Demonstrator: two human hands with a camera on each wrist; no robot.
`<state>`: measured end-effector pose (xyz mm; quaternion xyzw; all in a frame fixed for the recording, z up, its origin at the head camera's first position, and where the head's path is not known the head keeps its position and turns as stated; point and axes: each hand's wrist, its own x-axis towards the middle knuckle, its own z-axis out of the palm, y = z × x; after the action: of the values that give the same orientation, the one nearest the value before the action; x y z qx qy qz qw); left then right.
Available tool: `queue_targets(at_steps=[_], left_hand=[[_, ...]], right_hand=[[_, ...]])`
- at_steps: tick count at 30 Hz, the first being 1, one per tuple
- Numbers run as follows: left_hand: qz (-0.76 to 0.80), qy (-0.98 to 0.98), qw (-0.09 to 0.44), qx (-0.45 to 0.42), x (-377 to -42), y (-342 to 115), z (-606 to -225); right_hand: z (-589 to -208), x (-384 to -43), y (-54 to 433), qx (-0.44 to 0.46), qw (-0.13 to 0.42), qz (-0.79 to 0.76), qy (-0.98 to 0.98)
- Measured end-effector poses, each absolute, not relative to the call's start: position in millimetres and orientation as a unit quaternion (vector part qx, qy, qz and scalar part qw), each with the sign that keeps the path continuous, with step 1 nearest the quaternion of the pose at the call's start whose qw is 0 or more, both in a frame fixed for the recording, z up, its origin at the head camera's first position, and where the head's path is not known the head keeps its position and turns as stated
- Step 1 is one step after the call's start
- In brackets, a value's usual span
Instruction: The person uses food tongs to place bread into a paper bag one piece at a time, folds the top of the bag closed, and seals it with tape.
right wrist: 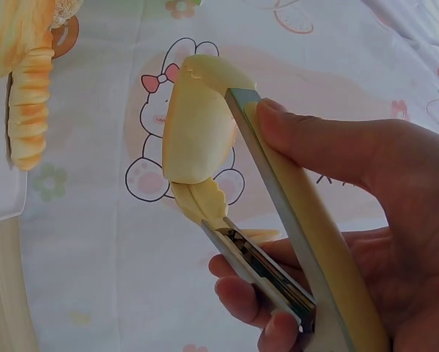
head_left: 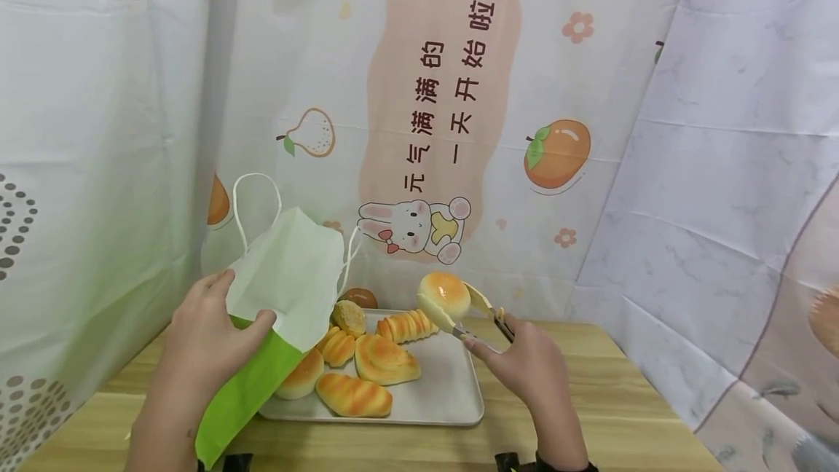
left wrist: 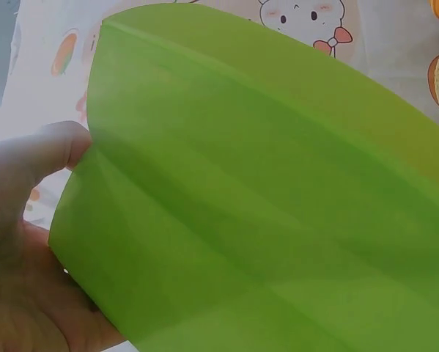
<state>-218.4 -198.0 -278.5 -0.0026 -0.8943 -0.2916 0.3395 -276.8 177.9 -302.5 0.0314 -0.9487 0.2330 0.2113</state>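
My left hand (head_left: 203,333) grips the rim of a green paper bag (head_left: 252,377), thumb on one side and fingers on the other. The bag leans with its mouth spread, showing a white inside and two white cord handles. In the left wrist view its green side (left wrist: 241,183) fills most of the picture. Up at the right, my right hand (head_left: 531,363) holds yellow-and-metal food tongs (right wrist: 296,213) between thumb and fingers. Their tips clamp a round, golden-topped bun (head_left: 446,293), raised above the tray's right part and to the right of the bag.
A pale rectangular tray (head_left: 448,392) on the wooden table (head_left: 583,392) bears several breads: an oval striped loaf (head_left: 354,395), a folded pastry (head_left: 387,360), a ridged roll (head_left: 408,325) and a round bun (head_left: 303,376) beside the bag. Printed curtains (head_left: 314,71) hang behind and at both sides.
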Motion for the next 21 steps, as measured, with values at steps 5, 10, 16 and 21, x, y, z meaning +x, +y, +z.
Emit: queue_targets(at_steps=[5,10,16,21], left_hand=[[-0.286,-0.899,0.332,-0.007,-219.9,-196.9,-276.0],[-0.289,-0.903,0.319,0.000,-218.4,-194.5,-276.0],[-0.283,-0.905,0.318,-0.004,-217.6,-193.9,-277.5],[-0.284,-0.908,0.309,-0.006,-218.1,-194.5,-277.7]], right_hand=[[-302.5,-275.6,179.9,0.029,0.210,0.232,-0.949],[-299.3,-277.2,180.8,0.029,0.201,0.230,-0.952],[-300.1,-275.4,182.3,0.028,0.204,0.232,-0.951],[-299.0,-275.3,181.8,0.028,0.205,0.225,-0.952]])
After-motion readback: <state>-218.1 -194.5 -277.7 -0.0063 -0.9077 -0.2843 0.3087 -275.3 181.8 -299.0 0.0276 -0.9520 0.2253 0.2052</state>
